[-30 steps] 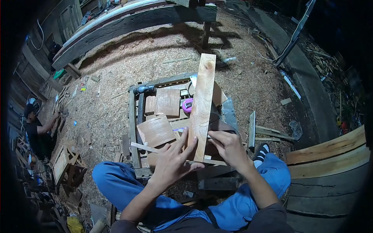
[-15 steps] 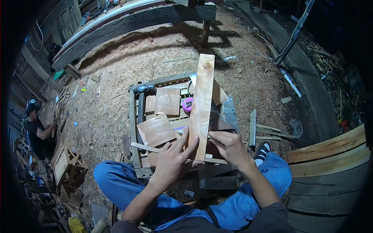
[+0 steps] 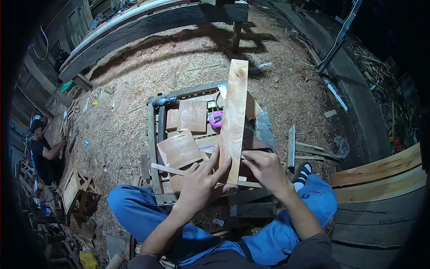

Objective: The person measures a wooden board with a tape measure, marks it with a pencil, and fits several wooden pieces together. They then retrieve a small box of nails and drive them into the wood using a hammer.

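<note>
My left hand (image 3: 199, 183) grips the near part of a long pale wooden board (image 3: 234, 103), its thumb and a finger lying on the board's face. A thin light strip (image 3: 166, 169) sticks out to the left from beneath that hand. At the board's right edge, my right hand (image 3: 268, 168) is closed in a pinch; what it pinches is too small and hidden to name. Beside the board lies a pink tape measure (image 3: 216, 119). Two square wooden pieces (image 3: 179, 149) (image 3: 192, 116) and a hammer (image 3: 164, 101) rest on the low slatted wooden frame (image 3: 152, 134).
Sawdust and shavings cover the ground. A heavy timber bench (image 3: 152, 33) stands ahead. At the left sits another person (image 3: 44, 148) near a small wooden stool-like frame (image 3: 74, 193). Wide planks (image 3: 380, 184) lie at the right, with narrow offcuts (image 3: 313, 151) nearer me.
The board's far end has shifted slightly away from me and to the right. Both hands keep nearly the same places and grips.
</note>
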A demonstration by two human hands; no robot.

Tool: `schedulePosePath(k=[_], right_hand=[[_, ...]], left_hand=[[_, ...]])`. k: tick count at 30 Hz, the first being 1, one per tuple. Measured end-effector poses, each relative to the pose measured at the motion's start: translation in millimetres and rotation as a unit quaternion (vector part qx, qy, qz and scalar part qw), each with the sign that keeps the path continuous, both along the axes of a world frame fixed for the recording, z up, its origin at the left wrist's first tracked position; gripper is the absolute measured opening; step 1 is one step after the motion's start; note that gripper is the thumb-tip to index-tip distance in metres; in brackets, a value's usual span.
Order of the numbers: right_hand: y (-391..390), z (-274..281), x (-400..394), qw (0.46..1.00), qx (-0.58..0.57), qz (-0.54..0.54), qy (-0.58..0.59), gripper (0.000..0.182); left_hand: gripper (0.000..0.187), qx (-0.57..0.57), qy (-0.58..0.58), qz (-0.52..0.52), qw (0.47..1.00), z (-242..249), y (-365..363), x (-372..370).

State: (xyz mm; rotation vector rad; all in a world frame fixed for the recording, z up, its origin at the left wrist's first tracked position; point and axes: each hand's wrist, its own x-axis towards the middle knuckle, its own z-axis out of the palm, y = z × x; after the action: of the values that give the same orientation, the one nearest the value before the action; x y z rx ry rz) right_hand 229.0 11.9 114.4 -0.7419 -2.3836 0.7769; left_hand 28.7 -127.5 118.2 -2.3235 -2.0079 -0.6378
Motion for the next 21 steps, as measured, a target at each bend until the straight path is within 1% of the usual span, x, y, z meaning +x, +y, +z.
schedulePosePath(k=[5,8,10,14,17,21], right_hand=[[0.2,-3.3,-0.6,1.0,-0.001,-0.013,0.0,0.025],[1.6,-4.0,-0.7,1.0,0.007,-0.013,0.01,0.024],[0.3,-1.3,-1.1,1.0,-0.004,-0.013,0.002,0.024],[0.6,-2.6,-0.1,1.0,0.004,-0.009,0.001,0.023],[0.1,-1.4,0.2,1.0,-0.01,-0.003,-0.012,0.024],[-0.9,5.3,-1.2,0.998,-0.048,-0.038,-0.009,0.024]], left_hand=[[0.083,0.018,-0.006,-0.008,1.0,-2.2,1.8,0.0],[0.084,-0.006,-0.004,0.006,1.0,0.8,2.4,3.0],[0.083,0.016,-0.02,-0.004,1.0,-2.2,2.5,-0.5],[0.082,0.008,-0.044,0.014,0.999,10.0,-1.0,-5.0],[0.08,0.014,-0.032,0.01,0.999,8.5,-2.8,-6.1],[0.076,0.02,-0.025,0.022,0.999,1.1,-0.2,-0.9]])
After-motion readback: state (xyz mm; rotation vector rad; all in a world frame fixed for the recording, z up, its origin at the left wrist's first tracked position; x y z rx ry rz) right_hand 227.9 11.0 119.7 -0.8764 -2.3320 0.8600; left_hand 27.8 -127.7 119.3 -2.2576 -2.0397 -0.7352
